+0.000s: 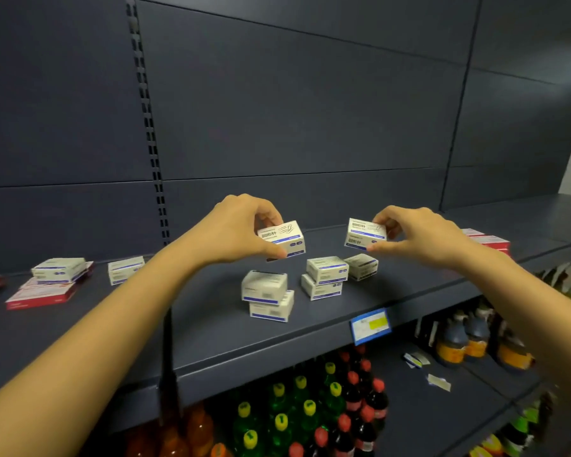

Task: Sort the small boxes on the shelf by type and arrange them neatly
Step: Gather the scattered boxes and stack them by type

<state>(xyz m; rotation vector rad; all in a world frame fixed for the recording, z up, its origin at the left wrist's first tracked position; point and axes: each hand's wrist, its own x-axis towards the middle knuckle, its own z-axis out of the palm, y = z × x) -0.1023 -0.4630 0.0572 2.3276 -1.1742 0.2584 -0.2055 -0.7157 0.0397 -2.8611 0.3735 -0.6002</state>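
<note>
Dark grey shop shelf [211, 328]: my left hand [241, 229] and right hand [419, 235] each hold a box above it.
My left hand pinches a white-and-blue paperclip box [282, 239] between thumb and fingertips; my right hand grips a second paperclip box [363, 234] likewise. Just beneath, between the hands, stand a left stack [267, 295], a right stack [325, 277] and a lone box [361, 266]. Far left of my left hand, white boxes [58, 268] sit among red boxes [40, 296]; more red boxes [487, 240] lie beyond my right wrist.

The left-hand box [284, 240] and right-hand box [360, 233] each seem to read "回形针"; smaller print is blurred.
</note>
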